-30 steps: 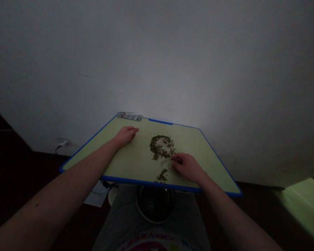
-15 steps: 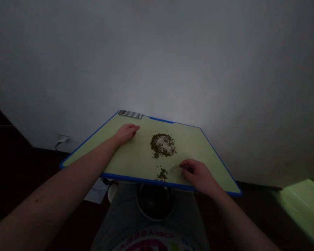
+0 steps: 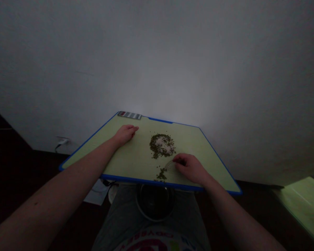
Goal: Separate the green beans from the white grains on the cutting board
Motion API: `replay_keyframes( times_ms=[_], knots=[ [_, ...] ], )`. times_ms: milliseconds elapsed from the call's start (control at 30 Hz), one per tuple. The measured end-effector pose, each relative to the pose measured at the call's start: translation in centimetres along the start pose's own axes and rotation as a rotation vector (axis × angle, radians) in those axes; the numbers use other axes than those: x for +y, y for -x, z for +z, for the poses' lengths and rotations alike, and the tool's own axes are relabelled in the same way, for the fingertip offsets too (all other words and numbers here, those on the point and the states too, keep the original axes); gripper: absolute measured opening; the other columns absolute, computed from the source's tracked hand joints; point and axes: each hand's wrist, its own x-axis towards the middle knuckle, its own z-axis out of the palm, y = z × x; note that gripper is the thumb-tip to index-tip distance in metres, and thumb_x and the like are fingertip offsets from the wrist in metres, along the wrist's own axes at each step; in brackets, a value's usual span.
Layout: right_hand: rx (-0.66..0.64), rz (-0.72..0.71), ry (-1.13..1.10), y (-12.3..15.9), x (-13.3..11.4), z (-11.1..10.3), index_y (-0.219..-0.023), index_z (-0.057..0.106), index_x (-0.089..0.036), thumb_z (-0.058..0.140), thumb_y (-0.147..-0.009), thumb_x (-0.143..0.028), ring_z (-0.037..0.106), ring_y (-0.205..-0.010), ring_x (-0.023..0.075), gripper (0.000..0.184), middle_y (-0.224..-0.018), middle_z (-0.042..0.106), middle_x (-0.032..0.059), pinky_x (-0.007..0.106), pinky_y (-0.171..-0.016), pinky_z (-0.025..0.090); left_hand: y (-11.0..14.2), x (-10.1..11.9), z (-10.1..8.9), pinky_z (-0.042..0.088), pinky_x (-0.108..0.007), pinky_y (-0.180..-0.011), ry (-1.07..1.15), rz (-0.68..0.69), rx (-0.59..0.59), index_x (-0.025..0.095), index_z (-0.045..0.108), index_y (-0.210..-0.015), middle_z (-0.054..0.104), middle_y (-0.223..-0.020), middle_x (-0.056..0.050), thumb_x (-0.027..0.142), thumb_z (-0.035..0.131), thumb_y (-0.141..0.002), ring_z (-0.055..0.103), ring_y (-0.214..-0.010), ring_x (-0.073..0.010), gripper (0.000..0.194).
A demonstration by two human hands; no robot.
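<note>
My right hand pinches a thin, clear curved piece, perhaps plastic, whose exact kind I cannot make out. Its far end reaches the small cluster of green beans by the near edge of the pale yellow board. Beyond lies a larger heap of small green beans with white grains mixed into its middle. To the left of that heap, my left hand rests on the board, closed with its fingers curled and nothing visible in it.
A dark metal bowl sits on my lap, below the board's blue near edge. At the far left corner lies a flat striped object, maybe a phone. A wall stands behind the board, with a plugged-in white adapter low on the left.
My right hand has moved left and slightly away from me, bringing the clear piece to the small bean cluster. My left hand stays almost in place.
</note>
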Motion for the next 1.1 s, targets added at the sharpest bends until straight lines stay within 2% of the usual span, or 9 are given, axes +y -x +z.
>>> replay_keyframes(
  times_ms=[200, 400, 567, 733, 967, 1100],
  knots=[
    [-0.016, -0.063, -0.013, -2.0, 0.0, 0.1, -0.087, 0.063, -0.017, 0.049, -0.071, -0.014, 0.058, -0.071, 0.0146, 0.020, -0.080, 0.066, 0.0023, 0.026, -0.066, 0.043, -0.1, -0.3, -0.1, 0.025, -0.025, -0.041, 0.023, 0.009, -0.024, 0.019, 0.043, -0.048, 0.037, -0.038, 0.005, 0.049, 0.050, -0.071, 0.032, -0.036, -0.0088, 0.038],
    [-0.046, -0.162, -0.077, -1.3, 0.4, -0.8, -0.087, 0.061, -0.016, 0.050, -0.074, -0.015, 0.057, -0.077, 0.0153, 0.017, -0.083, 0.064, 0.0028, 0.027, -0.069, 0.043, -0.6, -1.0, -0.1, 0.025, -0.024, -0.042, -0.011, 0.050, -0.032, 0.018, 0.044, -0.049, 0.038, -0.038, 0.005, 0.051, 0.048, -0.072, 0.033, -0.036, -0.0087, 0.041],
    [-0.080, -0.199, -0.031, -1.1, 0.0, -0.6, -0.087, 0.063, -0.017, 0.049, -0.075, -0.013, 0.057, -0.078, 0.0155, 0.019, -0.083, 0.064, 0.0027, 0.027, -0.071, 0.042, -0.8, -1.4, -0.1, 0.024, -0.025, -0.041, 0.007, 0.035, -0.024, 0.018, 0.044, -0.050, 0.038, -0.038, 0.005, 0.053, 0.049, -0.071, 0.032, -0.036, -0.0086, 0.041],
    [-0.054, -0.196, -0.011, -1.3, -0.3, -0.2, -0.089, 0.063, -0.018, 0.048, -0.075, -0.013, 0.057, -0.078, 0.0156, 0.021, -0.085, 0.065, 0.0027, 0.027, -0.070, 0.042, -0.7, -1.3, 0.0, 0.024, -0.025, -0.040, 0.010, 0.033, -0.030, 0.018, 0.044, -0.050, 0.038, -0.038, 0.005, 0.053, 0.049, -0.071, 0.032, -0.036, -0.0086, 0.040],
    [-0.023, -0.150, -0.010, 0.4, -0.3, -0.7, -0.087, 0.061, -0.017, 0.047, -0.076, -0.015, 0.056, -0.074, 0.0147, 0.018, -0.080, 0.063, 0.0020, 0.025, -0.067, 0.041, -0.2, -0.4, 0.0, 0.024, -0.024, -0.040, 0.032, 0.006, -0.027, 0.019, 0.042, -0.049, 0.038, -0.038, 0.005, 0.049, 0.050, -0.071, 0.032, -0.035, -0.0083, 0.038],
    [-0.032, -0.159, 0.004, 0.4, -0.3, -0.5, -0.086, 0.061, -0.018, 0.046, -0.076, -0.014, 0.055, -0.073, 0.0145, 0.019, -0.078, 0.063, 0.0016, 0.025, -0.065, 0.041, -0.3, -0.5, 0.0, 0.025, -0.025, -0.041, 0.003, 0.017, -0.024, 0.018, 0.043, -0.048, 0.039, -0.038, 0.005, 0.050, 0.049, -0.071, 0.032, -0.035, -0.0085, 0.039]
  ],
)
